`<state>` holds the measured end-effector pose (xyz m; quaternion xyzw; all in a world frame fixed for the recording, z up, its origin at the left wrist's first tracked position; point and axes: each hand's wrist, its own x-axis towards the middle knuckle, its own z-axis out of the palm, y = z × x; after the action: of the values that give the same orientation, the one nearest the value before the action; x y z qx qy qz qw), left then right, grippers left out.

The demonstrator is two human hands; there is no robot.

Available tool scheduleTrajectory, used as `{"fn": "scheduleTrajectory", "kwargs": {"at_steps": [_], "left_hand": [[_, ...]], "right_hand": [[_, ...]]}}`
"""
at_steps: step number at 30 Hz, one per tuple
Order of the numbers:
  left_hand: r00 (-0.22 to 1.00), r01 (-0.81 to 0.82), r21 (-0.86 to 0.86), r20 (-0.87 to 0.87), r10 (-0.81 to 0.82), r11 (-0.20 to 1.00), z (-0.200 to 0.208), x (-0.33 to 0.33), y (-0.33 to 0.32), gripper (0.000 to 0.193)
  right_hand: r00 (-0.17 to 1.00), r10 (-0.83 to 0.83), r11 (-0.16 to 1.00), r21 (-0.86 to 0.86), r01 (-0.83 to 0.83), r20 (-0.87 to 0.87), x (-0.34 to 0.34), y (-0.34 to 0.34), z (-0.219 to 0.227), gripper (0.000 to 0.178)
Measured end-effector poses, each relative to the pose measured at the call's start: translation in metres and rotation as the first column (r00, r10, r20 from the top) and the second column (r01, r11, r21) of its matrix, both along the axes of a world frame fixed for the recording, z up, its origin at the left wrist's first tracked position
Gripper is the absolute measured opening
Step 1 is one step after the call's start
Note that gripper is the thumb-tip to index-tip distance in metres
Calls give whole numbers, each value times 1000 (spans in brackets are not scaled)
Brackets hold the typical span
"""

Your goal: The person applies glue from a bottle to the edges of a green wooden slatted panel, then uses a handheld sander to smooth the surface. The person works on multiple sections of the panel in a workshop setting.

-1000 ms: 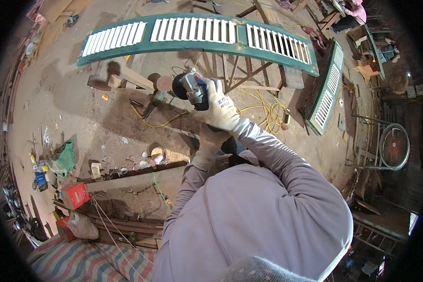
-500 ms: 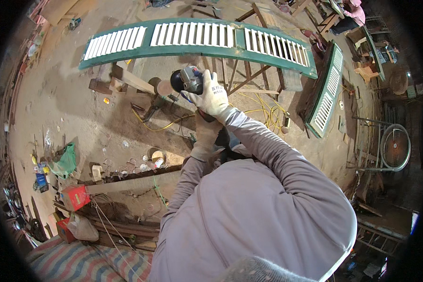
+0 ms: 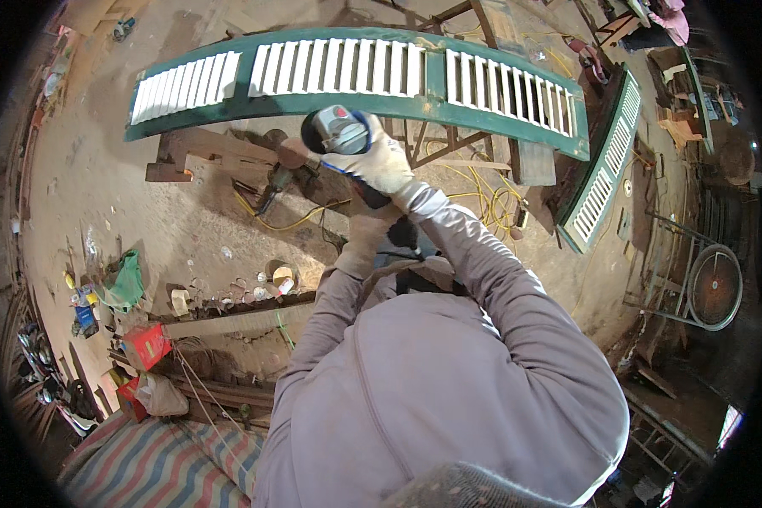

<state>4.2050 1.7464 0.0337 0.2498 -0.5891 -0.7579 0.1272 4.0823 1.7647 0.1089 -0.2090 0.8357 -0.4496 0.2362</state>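
Note:
My right hand [image 3: 387, 161], in a pale work glove, wraps round the front of an angle grinder [image 3: 345, 134]. My left hand [image 3: 368, 233], also gloved, is closed round the grinder's rear body below it, partly hidden. The round disc side faces left. In the picture, the grinder's head overlaps the near edge of a long green louvred shutter panel [image 3: 356, 106] with white slats; I cannot tell whether they touch. The panel lies across wooden supports.
A second green shutter panel [image 3: 605, 161] leans at the right. Another power tool [image 3: 279, 176] and a coiled yellow cord [image 3: 491, 203] lie on the floor. A fan [image 3: 715, 286] stands far right, a red box [image 3: 146, 346] at left. Another person [image 3: 670, 21] is at the upper right.
Both hands have raised the grinder slightly and turned it, so its head now overlaps the panel's near edge. The view has shifted a little.

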Motion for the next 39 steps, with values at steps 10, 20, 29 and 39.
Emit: {"fn": "scheduleTrajectory", "kwargs": {"at_steps": [10,20,29,39], "left_hand": [[833,412,586,67,-548,698,-66,-111,-8,64],[767,634,-373,190,-613,677,-131,-152,-10,26],[641,704,-613,333,-691,358,-103,-203,-21,36],[797,551,-35,319,-513,834,-110,-225,-15,21]], "right_hand": [[990,-133,922,360,139,-41,-121,91,-64,100],[952,-304,874,402,273,15,-123,86,-102,96],[911,-410,841,373,393,-35,-141,94,-117,89],[927,-374,826,457,329,10,-167,91,-118,83]]}}
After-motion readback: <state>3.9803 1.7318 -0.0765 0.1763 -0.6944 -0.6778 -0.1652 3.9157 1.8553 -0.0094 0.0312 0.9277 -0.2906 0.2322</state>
